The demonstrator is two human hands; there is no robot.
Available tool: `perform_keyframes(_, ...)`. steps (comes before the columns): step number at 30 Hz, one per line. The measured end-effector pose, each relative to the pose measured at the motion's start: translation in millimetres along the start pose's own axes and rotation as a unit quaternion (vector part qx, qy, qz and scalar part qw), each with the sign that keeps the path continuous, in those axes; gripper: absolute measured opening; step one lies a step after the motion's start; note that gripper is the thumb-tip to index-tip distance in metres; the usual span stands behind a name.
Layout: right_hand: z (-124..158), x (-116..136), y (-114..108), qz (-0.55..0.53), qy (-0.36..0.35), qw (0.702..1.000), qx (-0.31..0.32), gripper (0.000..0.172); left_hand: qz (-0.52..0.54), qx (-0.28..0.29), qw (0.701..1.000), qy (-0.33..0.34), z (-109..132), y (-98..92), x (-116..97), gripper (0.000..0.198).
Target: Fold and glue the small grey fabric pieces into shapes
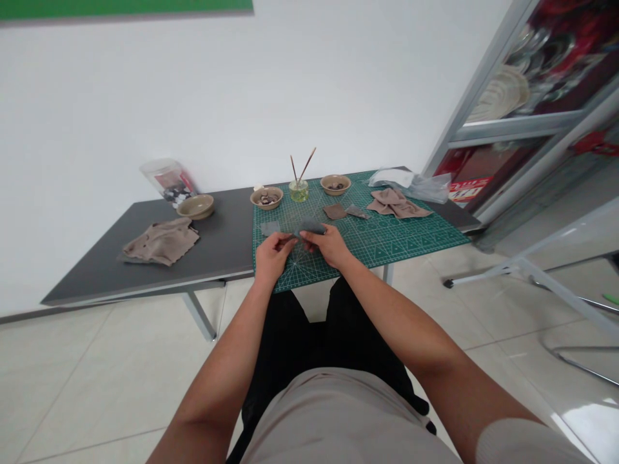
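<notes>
Over the front of a green cutting mat (416,238), both hands are close together. My right hand (329,246) grips a dark grey folded piece (312,227) that looks like sandpaper or cloth. My left hand (274,256) is closed in a pinch at its left end; what lies between the fingertips is too small to make out. Just behind the left hand lies a flat grey square (269,228). A brown square (334,211) and a crumpled grey piece (358,211) rest beyond the right hand.
Along the back stand a bowl of small pieces (267,198), a glass jar with two sticks (298,191) and another bowl (335,185). Brown cloths lie right (397,203) and left (162,242). A plastic bag (430,187), a tan bowl (195,206) and a clear container (168,182) flank them.
</notes>
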State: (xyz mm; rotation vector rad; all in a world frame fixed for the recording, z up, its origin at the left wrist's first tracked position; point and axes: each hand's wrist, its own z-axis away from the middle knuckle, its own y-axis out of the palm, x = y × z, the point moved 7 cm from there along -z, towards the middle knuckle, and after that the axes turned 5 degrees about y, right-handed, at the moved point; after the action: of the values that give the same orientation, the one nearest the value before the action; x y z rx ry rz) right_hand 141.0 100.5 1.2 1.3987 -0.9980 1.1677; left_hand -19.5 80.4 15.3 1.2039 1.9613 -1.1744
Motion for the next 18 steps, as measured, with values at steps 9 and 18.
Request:
perform_keyframes(9,-1.3,-0.1,8.1,0.028,0.002,0.998,0.054,0.036,-0.062,0.043,0.996,0.038,0.0,3.8,-1.9,0.011)
perform_keyframes(18,-6.6,-4.5,11.7,0.076,0.025,0.994,0.077,0.035,-0.076,0.036,0.993,0.077,0.2,2.1,-6.0,0.009)
